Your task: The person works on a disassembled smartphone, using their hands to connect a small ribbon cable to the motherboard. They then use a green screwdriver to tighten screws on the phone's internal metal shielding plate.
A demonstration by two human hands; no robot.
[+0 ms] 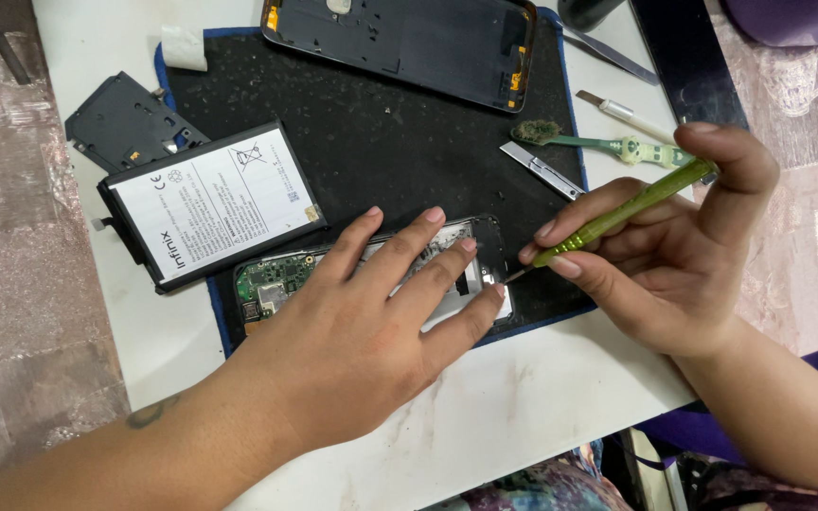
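Head view: left hand [371, 312] lies flat, fingers spread, pinning the opened phone [371, 274] to the black mat [381, 132] on the table [523, 397]. Right hand [665, 246] grips a green screwdriver [617, 213]; keeping its tip upright in the screw should prevent slipping.

Two bare forearms reach in from the bottom edge. The left hand [371, 322] lies palm down with fingers spread and extended, wrist straight, a small dark mark on the forearm. The right hand [665, 255] comes from the right, its fingers curled in a pinching grip, thumb and forefinger pressed together, forefinger arched over the top.
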